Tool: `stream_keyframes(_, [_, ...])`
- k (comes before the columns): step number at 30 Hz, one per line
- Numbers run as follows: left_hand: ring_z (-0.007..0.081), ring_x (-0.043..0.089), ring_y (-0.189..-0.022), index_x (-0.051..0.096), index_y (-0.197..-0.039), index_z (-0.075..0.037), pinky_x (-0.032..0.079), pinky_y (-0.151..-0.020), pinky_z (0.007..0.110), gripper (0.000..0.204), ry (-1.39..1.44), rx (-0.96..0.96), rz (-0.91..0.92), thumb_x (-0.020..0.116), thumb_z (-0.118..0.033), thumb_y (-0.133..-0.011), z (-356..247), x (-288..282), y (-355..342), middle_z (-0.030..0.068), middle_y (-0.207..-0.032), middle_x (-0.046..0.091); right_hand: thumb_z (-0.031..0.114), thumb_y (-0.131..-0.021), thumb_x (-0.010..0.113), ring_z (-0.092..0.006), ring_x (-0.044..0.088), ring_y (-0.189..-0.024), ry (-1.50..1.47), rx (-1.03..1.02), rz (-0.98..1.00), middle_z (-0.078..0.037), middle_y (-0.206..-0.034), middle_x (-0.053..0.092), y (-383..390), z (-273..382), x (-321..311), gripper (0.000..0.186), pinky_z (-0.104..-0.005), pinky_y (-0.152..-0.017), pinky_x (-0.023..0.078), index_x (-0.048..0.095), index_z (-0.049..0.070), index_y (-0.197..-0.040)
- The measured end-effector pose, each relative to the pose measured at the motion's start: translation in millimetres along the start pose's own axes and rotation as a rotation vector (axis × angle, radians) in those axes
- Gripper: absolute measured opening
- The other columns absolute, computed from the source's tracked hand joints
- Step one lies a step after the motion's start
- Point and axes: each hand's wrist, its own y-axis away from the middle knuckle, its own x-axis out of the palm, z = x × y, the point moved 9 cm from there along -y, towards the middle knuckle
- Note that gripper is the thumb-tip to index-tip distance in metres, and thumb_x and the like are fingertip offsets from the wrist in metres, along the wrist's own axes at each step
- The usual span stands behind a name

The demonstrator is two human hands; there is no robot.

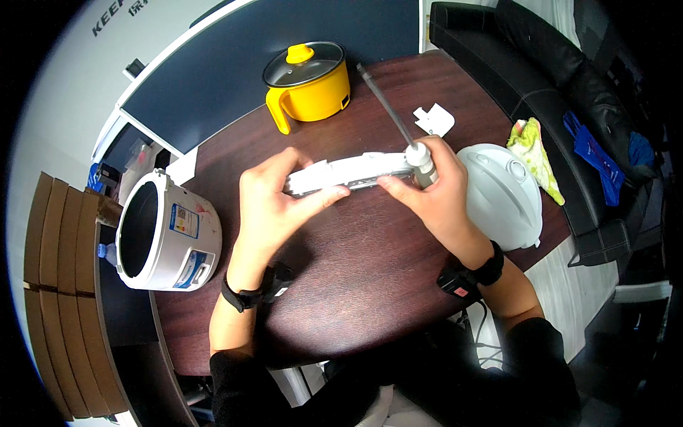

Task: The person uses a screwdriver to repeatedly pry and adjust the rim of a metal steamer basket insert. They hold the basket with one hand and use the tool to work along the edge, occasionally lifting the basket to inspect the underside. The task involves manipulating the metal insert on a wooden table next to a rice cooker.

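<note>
My left hand (274,196) grips the left end of a long white plastic part (352,173), holding it just above the dark wooden table (356,285). At the part's right end, my right hand (434,188) pinches it with the thumb and also holds a screwdriver (398,124). The screwdriver's grey shaft points up and away from me toward the far edge. Its white handle sits in my fingers.
A white cooker body (167,231) lies on its side at the table's left edge. A white domed lid (501,192) rests at the right. A yellow pot with a glass lid (309,82) stands at the back, with a small white plastic piece (435,119) nearby. A black sofa (569,92) lies beyond.
</note>
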Motion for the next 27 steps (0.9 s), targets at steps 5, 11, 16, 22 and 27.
stream_keyframes(5, [0.0149, 0.056, -0.055, 0.063, -0.079, -0.001, 0.041, -0.052, 0.027, 0.038, 0.012, 0.058, -0.009, 0.087, -0.03, -0.071, -5, 4, 1, 0.0086, -0.065, 0.06, 0.025, -0.068, 0.09, -0.0254, 0.067, -0.077, 0.054, -0.08, -0.013, -0.013, -0.087, 0.064, 0, 8, -1, 0.048, -0.0347, -0.066, 0.053, 0.059, 0.0, -0.096])
stream_keyframes(11, [0.0151, 0.051, -0.051, 0.061, -0.075, -0.001, 0.038, -0.049, 0.029, 0.037, -0.013, 0.047, -0.008, 0.086, -0.028, -0.073, -8, 7, 2, 0.009, -0.061, 0.056, 0.025, -0.068, 0.09, -0.0263, 0.067, -0.078, 0.059, -0.034, -0.025, -0.013, -0.088, 0.064, 3, 4, -3, 0.049, -0.035, -0.067, 0.053, 0.059, 0.001, -0.098])
stream_keyframes(16, [0.0132, 0.052, -0.052, 0.061, -0.076, 0.0, 0.038, -0.05, 0.028, 0.037, -0.006, 0.04, 0.021, 0.085, -0.027, -0.074, -9, 5, 1, 0.0089, -0.062, 0.057, 0.024, -0.069, 0.089, -0.0267, 0.066, -0.083, 0.024, -0.052, -0.027, -0.013, -0.092, 0.064, -1, 3, -2, 0.049, -0.0355, -0.071, 0.053, 0.059, 0.001, -0.101])
stream_keyframes(22, [0.0121, 0.067, -0.063, 0.071, -0.092, 0.001, 0.047, -0.056, 0.024, 0.032, 0.197, -0.147, -0.077, 0.083, -0.026, -0.079, 16, -7, 3, 0.0081, -0.072, 0.071, 0.02, -0.074, 0.085, -0.0259, 0.066, -0.09, -0.031, 0.01, -0.019, -0.012, -0.097, 0.065, -8, -18, 0, 0.044, -0.0356, -0.078, 0.051, 0.061, 0.003, -0.106])
stream_keyframes(27, [0.0082, 0.065, -0.075, 0.072, -0.103, 0.002, 0.048, -0.067, 0.023, 0.032, 0.333, -0.266, -0.108, 0.079, -0.022, -0.084, 31, -9, 5, 0.0054, -0.082, 0.073, 0.019, -0.08, 0.081, -0.0213, 0.066, -0.084, -0.074, 0.134, -0.039, -0.01, -0.095, 0.067, -8, -30, -2, 0.035, -0.0331, -0.074, 0.052, 0.063, 0.001, -0.105])
